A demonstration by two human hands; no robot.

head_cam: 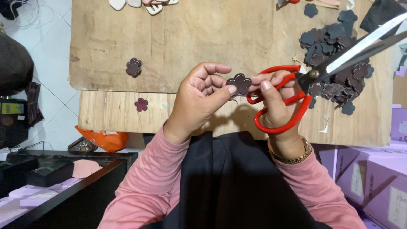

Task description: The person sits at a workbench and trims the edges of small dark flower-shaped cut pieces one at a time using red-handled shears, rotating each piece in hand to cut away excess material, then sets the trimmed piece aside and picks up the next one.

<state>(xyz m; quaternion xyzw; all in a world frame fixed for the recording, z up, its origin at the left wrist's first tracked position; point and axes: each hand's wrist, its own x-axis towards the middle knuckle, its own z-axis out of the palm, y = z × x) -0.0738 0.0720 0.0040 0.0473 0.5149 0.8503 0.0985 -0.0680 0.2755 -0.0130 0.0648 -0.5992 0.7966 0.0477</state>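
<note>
The left hand [199, 99] pinches a dark brown flower-shaped cutout [239, 83] between thumb and fingertips, holding it up above the near edge of the wooden surface [190, 38]. The cutout sits directly between the two hands, touching fingers of both. The right hand [275, 101] is closed through the loops of red-handled scissors [296, 91], while its thumb and forefinger steady the flower's right edge. The scissors' long axis runs from the hands up toward the far right, blades nearly shut and pointing away from the flower, so the cutting edge lies on the far side of the right hand from the piece.

Beneath the blades, on the right, lies a heap of dark flower cutouts [335, 51]. Two single flowers rest on the left: one [134, 67] farther, one [141, 104] nearer. Pale cutouts [144, 4] lie at the far edge. Nothing stands between the hands.
</note>
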